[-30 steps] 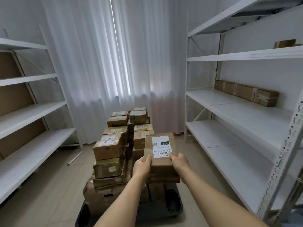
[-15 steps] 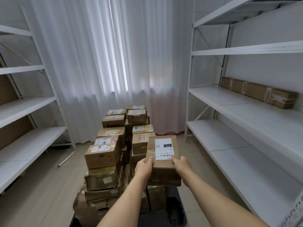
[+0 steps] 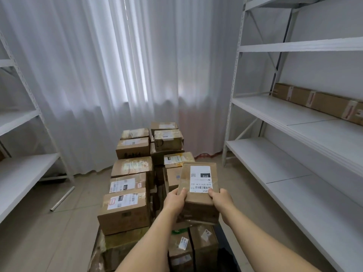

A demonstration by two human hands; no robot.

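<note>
We judge the carrying step in hand: our left hand [image 3: 174,201] and right hand [image 3: 222,199] grip the labelled parcel [image 3: 198,183] at its near corners, above the stacked boxes [image 3: 125,211]. It lies between both hands, extending toward 12 o'clock. The next move probably calls for a level swing toward the shelving [image 3: 284,165] at 3 o'clock.

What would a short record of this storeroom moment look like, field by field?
Place: storeroom, white curtain at the back
Held item: brown parcel, white barcode label facing up, marked 010
Hands: left hand and right hand grip its near corners
Below: stack of parcels, taped and labelled
Shelves: right shelving holds a row of boxes along the back of one shelf
Floor: metal rod near the left shelving
</note>
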